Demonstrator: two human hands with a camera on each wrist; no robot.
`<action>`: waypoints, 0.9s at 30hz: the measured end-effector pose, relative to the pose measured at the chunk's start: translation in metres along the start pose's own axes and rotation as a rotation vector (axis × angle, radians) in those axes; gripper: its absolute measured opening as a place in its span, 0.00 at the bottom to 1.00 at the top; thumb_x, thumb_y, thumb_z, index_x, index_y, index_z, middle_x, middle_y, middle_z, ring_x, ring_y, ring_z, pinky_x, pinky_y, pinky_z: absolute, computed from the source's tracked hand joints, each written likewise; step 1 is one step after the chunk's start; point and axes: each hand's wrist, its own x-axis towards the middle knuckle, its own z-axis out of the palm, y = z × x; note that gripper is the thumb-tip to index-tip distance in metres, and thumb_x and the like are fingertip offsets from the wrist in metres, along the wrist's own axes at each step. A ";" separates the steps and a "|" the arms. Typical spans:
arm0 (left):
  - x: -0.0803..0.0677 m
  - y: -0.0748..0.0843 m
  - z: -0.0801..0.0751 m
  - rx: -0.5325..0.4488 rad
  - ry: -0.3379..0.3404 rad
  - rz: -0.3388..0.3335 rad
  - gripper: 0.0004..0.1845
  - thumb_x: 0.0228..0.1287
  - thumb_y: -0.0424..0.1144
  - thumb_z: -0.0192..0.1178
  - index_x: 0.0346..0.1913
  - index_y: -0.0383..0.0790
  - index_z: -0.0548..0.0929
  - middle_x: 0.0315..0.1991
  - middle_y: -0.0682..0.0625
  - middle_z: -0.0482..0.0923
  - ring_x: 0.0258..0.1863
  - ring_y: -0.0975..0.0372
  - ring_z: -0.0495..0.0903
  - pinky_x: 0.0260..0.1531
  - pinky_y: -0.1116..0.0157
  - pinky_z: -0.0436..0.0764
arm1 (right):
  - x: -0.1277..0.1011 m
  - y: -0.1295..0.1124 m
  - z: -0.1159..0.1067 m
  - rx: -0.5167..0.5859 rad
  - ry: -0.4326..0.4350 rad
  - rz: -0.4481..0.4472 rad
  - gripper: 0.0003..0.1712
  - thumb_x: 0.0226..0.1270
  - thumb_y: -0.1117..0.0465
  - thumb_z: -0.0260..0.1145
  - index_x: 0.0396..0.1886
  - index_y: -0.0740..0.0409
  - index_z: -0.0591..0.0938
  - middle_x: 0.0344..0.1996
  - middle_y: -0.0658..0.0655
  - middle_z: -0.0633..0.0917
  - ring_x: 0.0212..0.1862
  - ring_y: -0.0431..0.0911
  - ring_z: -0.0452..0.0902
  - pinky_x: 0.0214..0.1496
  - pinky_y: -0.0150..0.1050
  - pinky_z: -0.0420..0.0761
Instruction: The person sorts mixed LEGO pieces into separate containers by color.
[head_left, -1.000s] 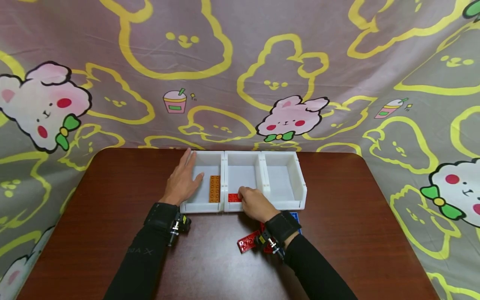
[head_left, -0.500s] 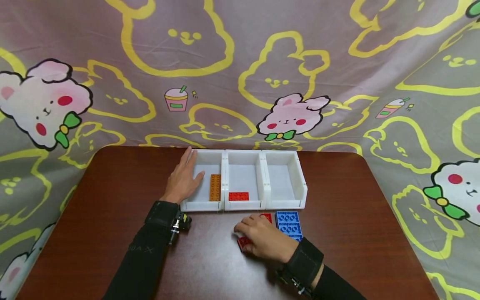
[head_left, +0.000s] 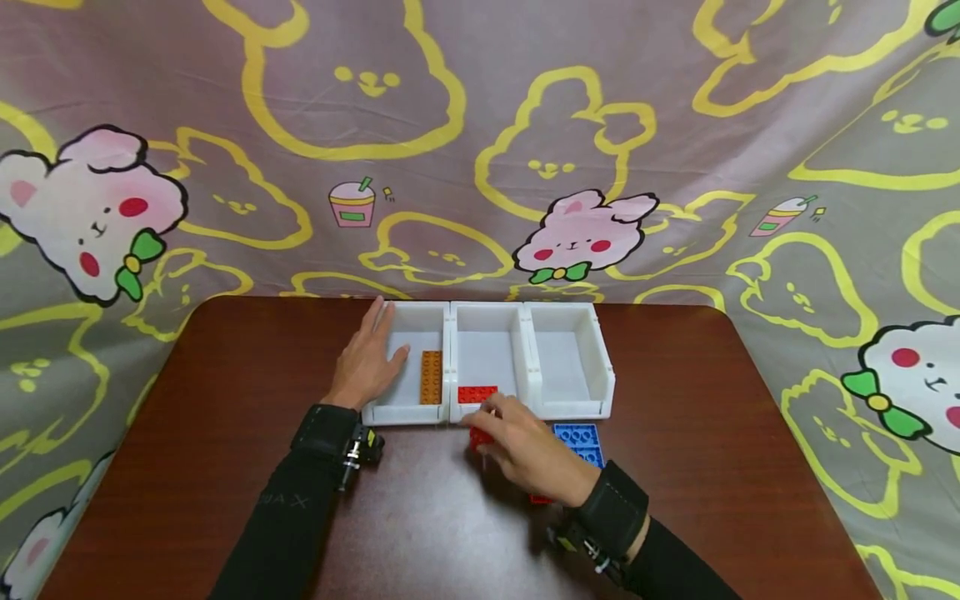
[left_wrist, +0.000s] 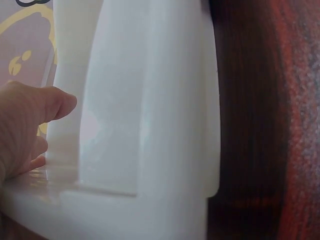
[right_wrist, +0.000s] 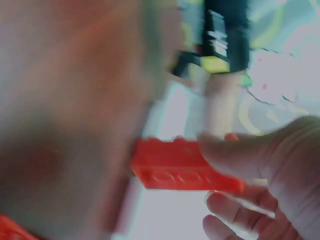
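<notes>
A blue plate (head_left: 578,440) is lying beside the right hand (head_left: 528,454), an orange brick (head_left: 431,377) and red brick (head_left: 477,393) sitting in the white bins (head_left: 570,408). That hand is pinching a flat red block (right_wrist: 182,171) just before the middle bin; the left hand (head_left: 366,362) is resting flat, fingers straight, on the left bin.

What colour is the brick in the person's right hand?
Red. The brick pinched by the right hand shows best in the right wrist view.

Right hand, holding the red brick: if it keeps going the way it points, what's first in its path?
Probably the front wall of the middle bin. The right hand points away from the person with its red brick just short of that wall; height above the rim is unclear, so it might pass over.
</notes>
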 end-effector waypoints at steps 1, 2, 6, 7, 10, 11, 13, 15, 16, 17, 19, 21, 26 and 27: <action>0.000 0.000 0.000 0.001 0.001 -0.001 0.42 0.71 0.45 0.56 0.78 0.43 0.45 0.78 0.48 0.35 0.64 0.38 0.62 0.50 0.38 0.70 | 0.004 0.002 -0.004 0.015 0.045 0.027 0.20 0.60 0.67 0.72 0.53 0.55 0.81 0.42 0.54 0.76 0.43 0.44 0.74 0.47 0.37 0.80; 0.001 0.000 0.000 0.003 0.002 -0.001 0.42 0.71 0.45 0.56 0.78 0.43 0.45 0.78 0.48 0.35 0.64 0.39 0.62 0.51 0.38 0.69 | 0.008 0.004 -0.007 0.028 0.088 0.054 0.20 0.60 0.69 0.71 0.52 0.57 0.82 0.42 0.55 0.74 0.42 0.44 0.74 0.45 0.37 0.80; 0.001 0.000 -0.001 0.006 0.003 0.003 0.42 0.70 0.45 0.57 0.78 0.42 0.46 0.78 0.48 0.36 0.64 0.38 0.63 0.51 0.37 0.68 | 0.024 0.017 -0.011 0.053 0.231 0.148 0.15 0.59 0.72 0.70 0.46 0.60 0.82 0.43 0.58 0.73 0.37 0.45 0.76 0.37 0.36 0.81; 0.001 0.000 -0.001 0.007 0.004 0.004 0.42 0.70 0.45 0.57 0.78 0.42 0.46 0.78 0.48 0.36 0.64 0.38 0.63 0.51 0.37 0.68 | 0.027 0.021 -0.010 0.051 0.255 0.161 0.14 0.59 0.73 0.70 0.44 0.61 0.82 0.42 0.58 0.73 0.35 0.45 0.75 0.35 0.36 0.79; 0.000 0.000 -0.001 0.004 0.004 0.006 0.42 0.70 0.45 0.57 0.78 0.42 0.46 0.78 0.47 0.36 0.64 0.38 0.63 0.52 0.37 0.68 | 0.037 0.031 -0.003 0.056 0.294 0.185 0.13 0.56 0.74 0.71 0.40 0.62 0.80 0.41 0.58 0.75 0.35 0.49 0.77 0.34 0.39 0.78; 0.000 0.000 -0.001 0.001 0.005 0.007 0.41 0.70 0.45 0.57 0.78 0.41 0.46 0.78 0.47 0.37 0.64 0.38 0.63 0.51 0.37 0.68 | 0.040 0.035 0.000 0.052 0.297 0.193 0.13 0.56 0.75 0.72 0.39 0.62 0.80 0.40 0.58 0.76 0.35 0.50 0.78 0.35 0.40 0.79; -0.001 0.000 0.000 -0.004 0.000 0.007 0.41 0.71 0.45 0.56 0.78 0.41 0.46 0.78 0.47 0.36 0.64 0.38 0.62 0.51 0.38 0.69 | 0.045 0.041 0.008 0.038 0.290 0.209 0.13 0.54 0.75 0.72 0.37 0.62 0.79 0.39 0.58 0.78 0.39 0.51 0.79 0.39 0.42 0.80; -0.002 0.000 0.001 -0.005 -0.002 0.005 0.41 0.71 0.46 0.56 0.78 0.42 0.46 0.78 0.48 0.36 0.64 0.38 0.63 0.51 0.38 0.69 | 0.049 0.047 0.014 0.023 0.274 0.227 0.13 0.54 0.76 0.72 0.37 0.63 0.80 0.38 0.58 0.79 0.41 0.52 0.79 0.42 0.44 0.80; -0.002 0.000 0.001 -0.004 -0.003 0.003 0.41 0.71 0.46 0.56 0.78 0.42 0.46 0.78 0.48 0.36 0.65 0.39 0.62 0.52 0.38 0.69 | 0.051 0.049 0.017 0.009 0.266 0.234 0.12 0.54 0.75 0.71 0.36 0.62 0.80 0.37 0.58 0.80 0.41 0.52 0.79 0.42 0.44 0.80; -0.002 0.000 0.001 -0.004 -0.002 0.003 0.41 0.71 0.46 0.56 0.78 0.42 0.46 0.78 0.48 0.36 0.64 0.38 0.62 0.52 0.38 0.69 | 0.052 0.052 0.019 0.000 0.258 0.237 0.12 0.54 0.76 0.71 0.36 0.62 0.80 0.37 0.58 0.81 0.41 0.52 0.79 0.43 0.44 0.80; -0.002 0.000 0.002 0.000 0.001 0.001 0.41 0.71 0.46 0.56 0.78 0.43 0.46 0.78 0.48 0.36 0.64 0.38 0.63 0.52 0.38 0.69 | 0.055 0.056 0.022 -0.016 0.244 0.243 0.12 0.54 0.76 0.71 0.35 0.62 0.80 0.36 0.58 0.81 0.41 0.52 0.78 0.43 0.44 0.79; -0.002 -0.001 0.002 0.007 0.009 0.001 0.41 0.71 0.47 0.56 0.78 0.43 0.46 0.78 0.49 0.36 0.64 0.38 0.63 0.51 0.39 0.69 | 0.058 0.058 0.024 -0.026 0.229 0.245 0.12 0.54 0.77 0.70 0.35 0.62 0.79 0.36 0.58 0.81 0.40 0.52 0.78 0.43 0.45 0.79; -0.001 0.000 0.002 0.012 0.024 0.000 0.41 0.70 0.46 0.56 0.78 0.42 0.47 0.78 0.48 0.38 0.64 0.38 0.63 0.51 0.39 0.70 | 0.064 0.061 0.027 -0.015 0.165 0.256 0.12 0.55 0.79 0.65 0.36 0.63 0.78 0.36 0.59 0.81 0.38 0.53 0.79 0.40 0.46 0.79; -0.001 0.000 0.002 0.010 0.022 -0.001 0.41 0.70 0.46 0.56 0.78 0.42 0.47 0.78 0.48 0.38 0.64 0.38 0.63 0.51 0.38 0.69 | 0.065 0.061 0.027 -0.014 0.147 0.261 0.12 0.55 0.80 0.64 0.36 0.63 0.77 0.36 0.60 0.80 0.37 0.53 0.79 0.39 0.46 0.79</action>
